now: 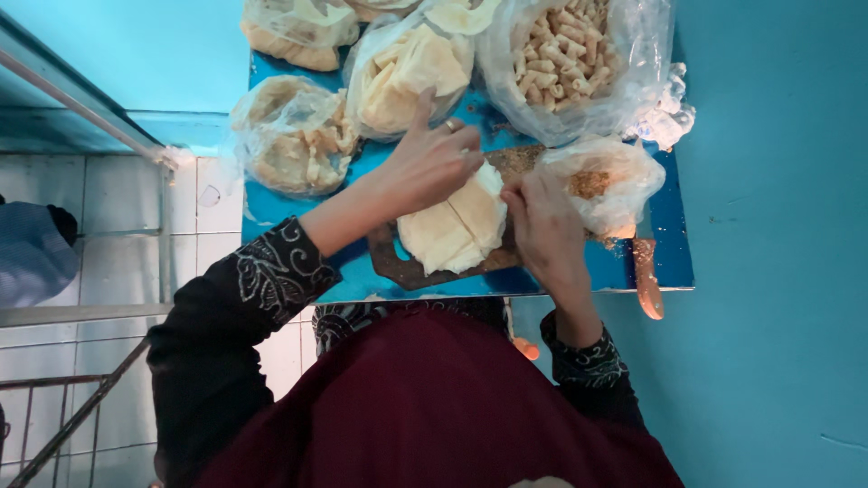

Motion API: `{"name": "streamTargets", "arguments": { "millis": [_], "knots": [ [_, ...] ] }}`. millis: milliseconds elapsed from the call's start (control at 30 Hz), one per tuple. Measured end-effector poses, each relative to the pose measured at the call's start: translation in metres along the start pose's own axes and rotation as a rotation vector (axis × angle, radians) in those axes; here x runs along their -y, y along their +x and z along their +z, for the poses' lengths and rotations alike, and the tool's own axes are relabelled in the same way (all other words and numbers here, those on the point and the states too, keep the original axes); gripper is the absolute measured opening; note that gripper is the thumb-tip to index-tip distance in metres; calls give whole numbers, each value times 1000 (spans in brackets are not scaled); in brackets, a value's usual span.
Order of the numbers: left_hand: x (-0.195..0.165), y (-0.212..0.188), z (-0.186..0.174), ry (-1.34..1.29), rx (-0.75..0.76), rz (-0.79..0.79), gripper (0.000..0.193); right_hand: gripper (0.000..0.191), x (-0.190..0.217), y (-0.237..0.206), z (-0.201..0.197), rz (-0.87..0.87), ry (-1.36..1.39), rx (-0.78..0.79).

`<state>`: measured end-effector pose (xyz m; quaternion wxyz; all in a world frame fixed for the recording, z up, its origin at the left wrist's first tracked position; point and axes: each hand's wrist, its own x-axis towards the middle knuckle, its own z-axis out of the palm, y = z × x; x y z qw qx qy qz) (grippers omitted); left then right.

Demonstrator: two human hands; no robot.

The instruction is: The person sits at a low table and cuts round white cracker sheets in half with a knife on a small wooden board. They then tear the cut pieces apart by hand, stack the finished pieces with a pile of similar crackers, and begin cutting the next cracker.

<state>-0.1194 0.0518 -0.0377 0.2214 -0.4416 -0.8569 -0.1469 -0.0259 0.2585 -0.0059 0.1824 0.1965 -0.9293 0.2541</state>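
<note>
While both hands work at the near edge of the blue table [280, 212], the left hand [432, 163], fingers curled, presses down on the stack of pale dough sheets [452, 230] lying on a dark wooden board [398, 267]. The right hand [542, 221] pinches the stack's right edge. A small bag of crumbs [601, 181] sits just beside it; bigger plastic bags [294, 136] crowd the far edge.

The surface [298, 212] is glossy blue, smooth and reflective. The board [398, 267] is dark, worn wood, rough with crumbs. The dough sheets [452, 226] look pale, soft and matt. The bags [289, 136] are thin clear plastic, crinkled and shiny. The sleeve [262, 280] is black patterned cloth, the wall tiles [117, 194] glazed white.
</note>
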Motion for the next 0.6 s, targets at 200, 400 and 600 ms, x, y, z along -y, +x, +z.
{"name": "streamTargets", "arguments": {
  "millis": [200, 400, 600],
  "knots": [
    [2, -4, -7, 199, -124, 79, 5, 12, 11, -7, -6, -165, -142, -15],
    [2, -11, -12, 273, -54, 131, 4, 16, 10, -17, 1, -261, -236, 27],
    [9, -24, -17, 183, -12, 124, 12, 16, 1, -30, 4, -178, -168, 28]
  ]
}}
